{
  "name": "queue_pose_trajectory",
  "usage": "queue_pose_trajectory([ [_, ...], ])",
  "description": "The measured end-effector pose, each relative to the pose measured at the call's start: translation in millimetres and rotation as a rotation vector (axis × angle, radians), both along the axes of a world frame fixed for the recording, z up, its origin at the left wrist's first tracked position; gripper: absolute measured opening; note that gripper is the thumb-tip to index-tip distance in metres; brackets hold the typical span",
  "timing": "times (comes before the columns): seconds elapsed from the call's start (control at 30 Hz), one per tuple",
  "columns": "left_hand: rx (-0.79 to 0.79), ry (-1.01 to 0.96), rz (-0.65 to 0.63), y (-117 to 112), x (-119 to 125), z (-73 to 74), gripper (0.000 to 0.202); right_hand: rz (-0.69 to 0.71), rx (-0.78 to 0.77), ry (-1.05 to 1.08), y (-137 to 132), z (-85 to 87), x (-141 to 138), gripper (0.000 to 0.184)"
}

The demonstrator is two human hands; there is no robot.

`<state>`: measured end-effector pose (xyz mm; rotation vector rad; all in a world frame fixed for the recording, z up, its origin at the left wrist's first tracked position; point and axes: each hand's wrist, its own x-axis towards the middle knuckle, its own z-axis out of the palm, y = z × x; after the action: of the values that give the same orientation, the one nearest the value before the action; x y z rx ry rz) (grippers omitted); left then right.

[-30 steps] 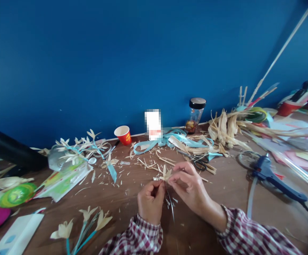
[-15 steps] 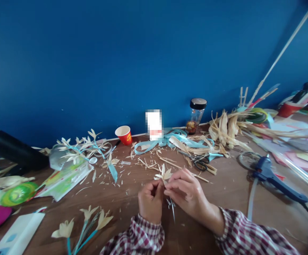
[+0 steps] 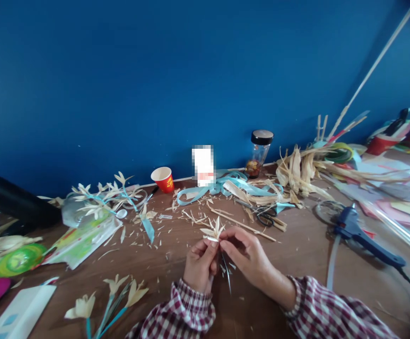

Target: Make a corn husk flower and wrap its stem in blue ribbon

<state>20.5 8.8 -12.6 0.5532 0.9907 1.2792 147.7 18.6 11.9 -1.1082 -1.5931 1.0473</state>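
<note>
A pale corn husk flower [image 3: 215, 230] with pointed petals stands upright between my hands, above the middle of the table. My left hand [image 3: 200, 264] pinches its base between thumb and fingers. From the other side, my right hand [image 3: 250, 254] has its thumb and forefinger closed on the flower's lower petals; the exact contact is partly hidden. Below the fingers a thin, shiny wire-like stem [image 3: 228, 278] slants down. Three finished-looking husk flowers [image 3: 85, 307] with blue-wrapped stems lie at the front left.
Husk scraps litter the brown table [image 3: 261, 306]. Scissors [image 3: 266, 217], blue ribbon [image 3: 194, 194] and a red paper cup [image 3: 163, 180] lie beyond my hands. On the right is a blue glue gun [image 3: 362, 238]; a lidded jar [image 3: 259, 153] and husk pile [image 3: 299, 172] stand behind.
The flower has turned and risen slightly in my left fingers, so its petals show more clearly. My right fingers have curled in closer on it. The view has shifted slightly.
</note>
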Motion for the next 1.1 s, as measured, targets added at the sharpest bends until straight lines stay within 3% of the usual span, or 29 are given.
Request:
queue_pose_trajectory([
  [0.53,-0.013,0.129,-0.012,-0.4,-0.2,-3.8,0.037,-0.023,-0.021,0.048,2.9,-2.5,2.4,0.006],
  [0.77,-0.030,0.094,0.044,-0.1,0.5,-2.3,0.039,-0.014,-0.031,0.047,3.2,-2.4,2.6,0.007],
  [1.1,0.054,0.105,-0.014,-1.4,-3.2,-10.3,0.030,0.019,-0.082,0.119,5.1,-3.3,3.0,0.012],
])
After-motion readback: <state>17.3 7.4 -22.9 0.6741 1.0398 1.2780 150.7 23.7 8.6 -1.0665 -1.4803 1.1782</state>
